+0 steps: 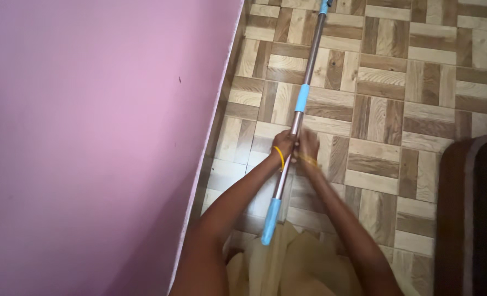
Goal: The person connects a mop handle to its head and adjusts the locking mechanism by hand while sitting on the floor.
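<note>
A long metal pole (311, 60) with light blue sleeves runs from the top of the view down toward me, over a wood parquet floor. A blue collar (302, 97) sits at mid-length and a blue end grip (271, 220) is near my lap. My left hand (283, 144), with a yellow band at the wrist, is wrapped around the bare shaft. My right hand (308, 147) grips the same shaft right beside it, the two hands touching. The pole's far end is cut off at the top edge.
A pink wall (90, 137) fills the left half, meeting the parquet floor (408, 98) along a slanted skirting line. Dark brown furniture with a pale edge (468, 219) stands at the lower right. Tan cloth (293, 263) lies over my lap.
</note>
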